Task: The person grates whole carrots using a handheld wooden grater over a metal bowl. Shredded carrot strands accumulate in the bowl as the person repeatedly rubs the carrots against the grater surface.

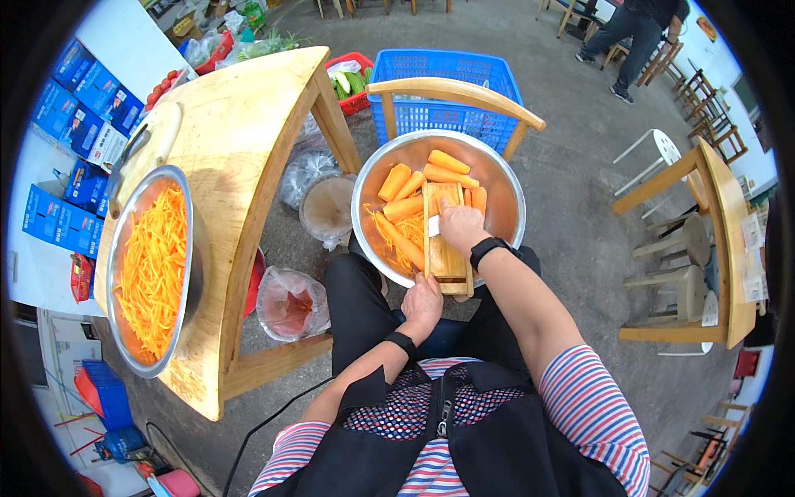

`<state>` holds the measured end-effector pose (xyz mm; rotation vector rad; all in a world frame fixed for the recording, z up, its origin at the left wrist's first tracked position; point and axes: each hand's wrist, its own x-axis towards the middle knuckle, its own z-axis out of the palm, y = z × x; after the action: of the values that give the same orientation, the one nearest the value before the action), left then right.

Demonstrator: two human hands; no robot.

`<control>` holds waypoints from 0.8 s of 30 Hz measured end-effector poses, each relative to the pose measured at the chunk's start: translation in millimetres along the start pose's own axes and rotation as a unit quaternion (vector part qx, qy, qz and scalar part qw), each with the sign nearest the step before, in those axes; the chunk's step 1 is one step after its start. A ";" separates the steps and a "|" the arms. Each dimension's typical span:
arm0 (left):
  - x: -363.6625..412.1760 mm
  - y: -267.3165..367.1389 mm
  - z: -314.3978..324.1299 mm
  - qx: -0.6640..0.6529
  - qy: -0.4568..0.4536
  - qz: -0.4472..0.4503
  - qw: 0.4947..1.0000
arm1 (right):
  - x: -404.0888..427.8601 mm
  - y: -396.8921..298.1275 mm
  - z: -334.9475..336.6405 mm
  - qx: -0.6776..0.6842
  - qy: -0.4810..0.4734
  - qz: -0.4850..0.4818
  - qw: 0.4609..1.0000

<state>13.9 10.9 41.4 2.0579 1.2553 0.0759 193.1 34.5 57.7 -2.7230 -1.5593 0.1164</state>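
A large steel bowl lies before me, holding several peeled carrots and some orange shreds. A wooden grater board with a metal blade slants over the bowl. My left hand grips its near end. On the board, just above the blade, my right hand bends its fingers downward; whatever is under the palm is hidden. To the left, a second steel bowl full of shredded carrot stands on a wooden table.
A wooden chair back and a blue plastic crate stand beyond the bowl. Lined bins sit on the floor at left. A knife lies by a cutting board. Another person stands far off at upper right.
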 end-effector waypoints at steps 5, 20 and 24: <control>0.6 -4.5 0.8 -0.010 -0.015 -0.018 1.000 | -76.8 -10.5 -23.7 0.036 0.073 -0.100 0.992; 2.7 -2.1 1.1 0.005 0.010 -0.012 1.000 | 15.1 27.8 -17.6 0.192 -0.165 0.075 0.964; 4.8 -4.2 4.0 -0.015 0.015 -0.018 1.000 | -37.1 35.8 -38.4 0.604 -0.228 0.245 0.723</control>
<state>14.8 13.7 34.5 2.0135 1.3020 0.1083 207.7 -14.2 97.0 -1.8697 -0.3132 1.3250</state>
